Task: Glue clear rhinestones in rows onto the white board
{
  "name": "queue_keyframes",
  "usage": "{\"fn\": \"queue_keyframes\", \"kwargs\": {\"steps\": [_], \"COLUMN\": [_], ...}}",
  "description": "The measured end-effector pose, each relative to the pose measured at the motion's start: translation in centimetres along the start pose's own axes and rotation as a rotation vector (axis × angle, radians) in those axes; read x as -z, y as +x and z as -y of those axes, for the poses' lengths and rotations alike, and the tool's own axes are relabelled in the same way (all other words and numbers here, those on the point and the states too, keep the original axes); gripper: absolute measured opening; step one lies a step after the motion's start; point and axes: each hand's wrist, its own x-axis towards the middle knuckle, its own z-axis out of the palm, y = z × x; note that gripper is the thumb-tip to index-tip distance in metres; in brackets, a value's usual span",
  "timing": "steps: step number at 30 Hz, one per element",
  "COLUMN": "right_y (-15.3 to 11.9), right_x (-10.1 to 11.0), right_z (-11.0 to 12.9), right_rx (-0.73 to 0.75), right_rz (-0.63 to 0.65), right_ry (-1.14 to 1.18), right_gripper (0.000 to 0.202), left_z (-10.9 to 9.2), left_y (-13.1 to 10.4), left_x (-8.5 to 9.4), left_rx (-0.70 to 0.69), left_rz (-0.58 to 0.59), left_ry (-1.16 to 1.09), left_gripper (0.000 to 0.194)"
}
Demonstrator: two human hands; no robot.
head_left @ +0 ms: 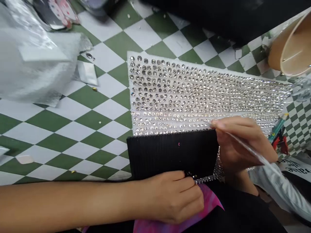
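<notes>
A white sheet set with rows of round clear rhinestones [170, 84] lies on the checkered table. Over its near edge is a flat black panel [167, 155] with a tiny pink speck on it. My right hand [243, 142] pinches a thin pale stick [240, 142], its pointed tip over the lower rhinestone rows. The stick's back end is blurred. At the panel's near edge my left hand [179, 197] is closed, fingers curled down; whatever it grips is hidden. Beside those fingers runs a sparkling rhinestone strip [206, 178]. Pink-purple cloth [209, 197] shows underneath.
Crumpled clear plastic bags [36, 64] lie at the left. A tan cup [289, 48] stands at the far right, with a green-and-red tool [279, 136] nearer. A dark object [218, 16] borders the back. Small bits are scattered on the green-and-white table cover [107, 106].
</notes>
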Motion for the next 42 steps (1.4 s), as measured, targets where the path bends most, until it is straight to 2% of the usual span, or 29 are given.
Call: {"fn": "queue_keyframes", "kwargs": {"steps": [1,3,5,8,10,13,17,21,25,28,34,42], "right_y": [0.0,0.0,-0.1,-0.2,-0.3,-0.6,-1.0,-0.9,-0.2,0.2,0.3,0.6], "right_x": [-0.5,-1.4,-1.8,-1.3,-0.6,0.1,-0.6,-2.2,-3.1,-3.4,-3.7,-3.5], "right_z": [-0.1,-0.3,-0.5,-0.8,-0.7,0.1,1.6,2.0,1.5,1.2,1.0,1.4], "right_rx": [0.043,0.098,0.068,0.008,-0.008,-0.040,-0.115,-0.112,0.023,0.100,0.125,0.138], "right_rz": [-0.148,-0.329,-0.400,-0.446,-0.418,-0.306,-0.229,-0.209,-0.202,-0.210,-0.232,-0.219], "right_ry": [0.010,0.047,0.091,0.186,0.243,0.256,0.221,0.163,0.018,-0.055,-0.071,-0.157], "right_gripper": [0.016,0.019,0.022,0.024,0.027,0.027,0.018,0.011,0.008,0.011,0.016,0.015], "left_z": [0.0,0.0,0.1,0.1,0.1,0.0,0.0,0.0,0.1,0.1,0.1,0.1], "left_y": [0.0,0.0,0.0,-0.1,-0.1,-0.1,-0.2,-0.3,-0.3,-0.2,-0.2,-0.1], "left_x": [0.0,-0.1,-0.2,-0.3,-0.4,-0.4,-0.4,-0.4,-0.7,-1.1,-1.4,-1.5], "left_rx": [-0.013,-0.047,-0.081,-0.126,-0.151,-0.166,-0.141,-0.112,-0.077,-0.046,-0.034,-0.037], "left_rz": [-0.003,0.009,0.020,0.013,0.011,0.022,0.042,0.056,0.035,-0.005,-0.079,-0.100], "left_ry": [0.010,0.033,0.064,0.121,0.148,0.168,0.175,0.163,0.122,0.089,0.078,0.047], "left_gripper": [0.012,0.013,0.015,0.014,0.015,0.019,0.018,0.016,0.013,0.014,0.015,0.016]}}
